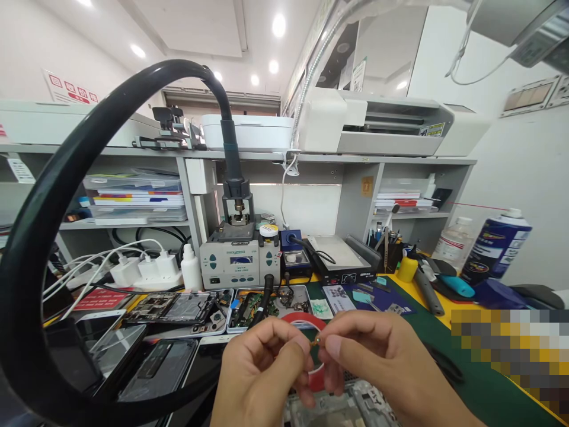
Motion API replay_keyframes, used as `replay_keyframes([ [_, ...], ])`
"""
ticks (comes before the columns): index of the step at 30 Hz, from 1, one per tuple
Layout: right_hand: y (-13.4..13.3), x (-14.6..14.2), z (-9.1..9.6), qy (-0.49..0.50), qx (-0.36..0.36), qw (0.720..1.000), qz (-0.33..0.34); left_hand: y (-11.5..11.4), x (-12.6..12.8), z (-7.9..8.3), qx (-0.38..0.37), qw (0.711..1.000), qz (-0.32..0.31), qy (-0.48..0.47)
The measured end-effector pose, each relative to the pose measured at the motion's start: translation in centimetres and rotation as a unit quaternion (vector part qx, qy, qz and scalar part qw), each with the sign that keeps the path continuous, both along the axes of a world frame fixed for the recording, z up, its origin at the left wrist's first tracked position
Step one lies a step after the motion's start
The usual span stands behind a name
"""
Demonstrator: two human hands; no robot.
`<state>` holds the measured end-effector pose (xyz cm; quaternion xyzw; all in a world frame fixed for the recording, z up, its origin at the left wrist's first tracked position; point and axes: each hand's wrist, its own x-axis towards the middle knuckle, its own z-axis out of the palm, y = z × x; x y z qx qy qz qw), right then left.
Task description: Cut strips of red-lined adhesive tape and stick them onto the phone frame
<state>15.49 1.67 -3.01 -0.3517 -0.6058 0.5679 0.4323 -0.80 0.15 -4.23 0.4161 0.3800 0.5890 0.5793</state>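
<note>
My left hand (262, 370) and my right hand (377, 356) meet low in the middle of the view, fingertips pinched together. Between the thumbs and forefingers sits a tiny brownish part (316, 341), too small to name. A roll of red tape (306, 350) hangs around or behind the fingers; which hand carries it I cannot tell. Under the hands lies an opened phone frame (342, 409) on the green mat (444, 338).
A thick black hose (89, 136) loops from the rework station (240, 264) across the left. Opened phones (173, 308) and a parts tray (271, 302) lie ahead. Chargers (146, 267), a hot plate (338, 261), tool cup (386, 249), yellow bottle (406, 267), spray can (495, 246) stand behind.
</note>
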Motion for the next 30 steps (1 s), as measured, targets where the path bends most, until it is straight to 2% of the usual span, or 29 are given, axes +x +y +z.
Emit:
replay_keyframes([
  [13,0.3,0.2,-0.2,0.115,-0.061,0.991,0.038,0.9,-0.5,-0.6,-0.012,0.999,0.038,-0.012],
  [23,0.5,-0.1,0.1,0.148,-0.126,0.979,0.067,1.1,-0.5,-1.0,0.005,0.999,0.041,0.005],
  [30,1.1,-0.3,-0.3,0.127,-0.158,0.976,0.075,1.7,-0.9,-1.5,0.004,0.999,0.040,0.024],
])
